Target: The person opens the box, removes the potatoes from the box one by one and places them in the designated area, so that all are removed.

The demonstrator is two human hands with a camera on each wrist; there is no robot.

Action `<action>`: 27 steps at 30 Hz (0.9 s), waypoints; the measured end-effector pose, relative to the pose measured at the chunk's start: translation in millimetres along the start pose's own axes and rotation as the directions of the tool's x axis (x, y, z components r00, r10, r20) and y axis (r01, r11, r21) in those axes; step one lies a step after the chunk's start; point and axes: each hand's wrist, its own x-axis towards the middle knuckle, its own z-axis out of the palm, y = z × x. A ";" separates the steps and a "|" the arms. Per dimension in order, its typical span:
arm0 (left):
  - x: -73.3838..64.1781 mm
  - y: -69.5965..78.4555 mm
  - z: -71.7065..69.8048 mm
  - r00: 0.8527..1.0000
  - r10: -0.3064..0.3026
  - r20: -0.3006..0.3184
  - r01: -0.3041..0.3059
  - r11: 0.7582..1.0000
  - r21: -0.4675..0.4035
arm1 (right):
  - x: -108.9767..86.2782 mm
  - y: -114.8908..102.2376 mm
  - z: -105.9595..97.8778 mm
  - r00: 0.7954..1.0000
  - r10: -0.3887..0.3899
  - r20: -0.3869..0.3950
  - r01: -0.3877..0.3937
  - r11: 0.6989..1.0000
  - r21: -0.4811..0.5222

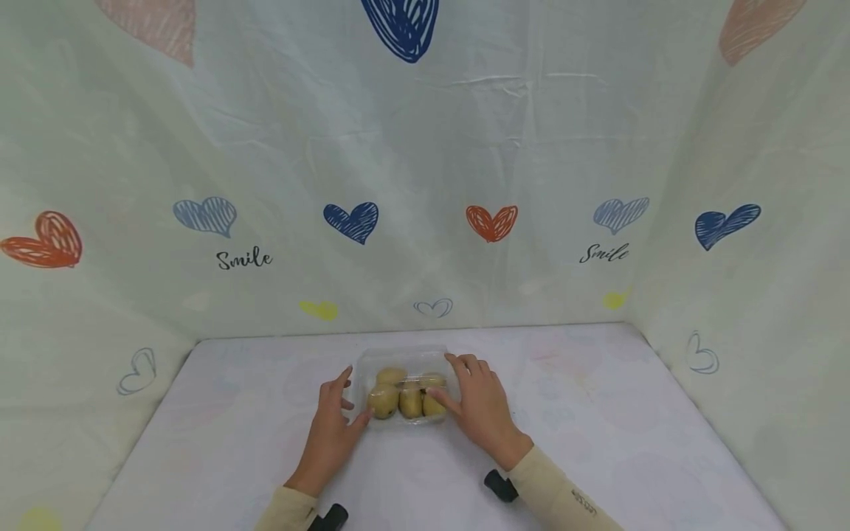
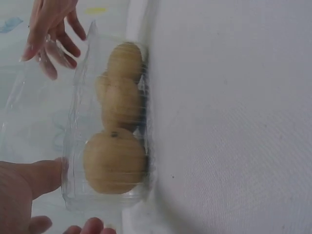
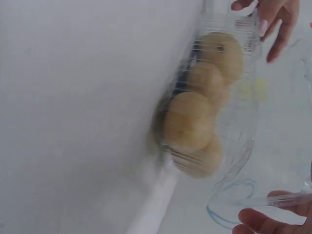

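Note:
A clear plastic clamshell box (image 1: pixel 381 361) stands on the table, holding several round, yellow-brown fruits (image 1: pixel 383 402), some with a dark spot. My left hand (image 1: pixel 335 428) is at the box's left side, fingers spread, its thumb (image 2: pixel 46 178) touching the rim in the left wrist view. At the right end, my right hand (image 1: pixel 485 405) has thumb and fingers around a clear lid edge (image 3: pixel 287 199). Above the fruits, the transparent lid appears raised, its outline faint against the backdrop.
A white cloth covers the table (image 1: pixel 598 413). Behind it and at both sides hangs a pale backdrop (image 1: pixel 425 162) printed with hearts and the word "Smile". Black wrist straps (image 1: pixel 500 485) sit by the beige sleeves (image 1: pixel 558 490).

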 end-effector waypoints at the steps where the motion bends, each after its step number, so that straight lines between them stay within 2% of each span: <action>1: 0.5 -0.4 -0.3 1.000 -0.016 0.004 0.016 1.000 -0.019 | 1.5 -1.5 -1.4 1.000 0.017 -0.006 -0.017 1.000 0.019; 6: 3.7 -1.8 -2.8 0.995 -0.094 0.043 0.099 0.987 -0.128 | 9.2 -7.7 -7.5 0.994 0.100 -0.032 -0.095 0.987 0.128; 11: 6.6 -1.3 -4.1 0.986 -0.156 0.066 0.166 0.965 -0.204 | 14.8 -10.7 -9.5 0.985 0.170 -0.024 -0.162 0.964 0.213; 16: 8.3 0.7 -4.3 0.973 -0.217 0.076 0.229 0.945 -0.236 | 17.2 -12.7 -7.8 0.981 0.191 -0.037 -0.172 0.942 0.288; 21: 7.4 2.5 -4.0 0.966 -0.244 0.080 0.257 0.927 -0.275 | 16.8 -13.0 -5.2 0.980 0.195 -0.049 -0.168 0.927 0.336; 27: 9.3 0.8 -3.6 0.955 -0.277 0.107 0.297 0.900 -0.319 | 18.3 -12.6 -4.7 0.978 0.210 0.006 -0.193 0.886 0.421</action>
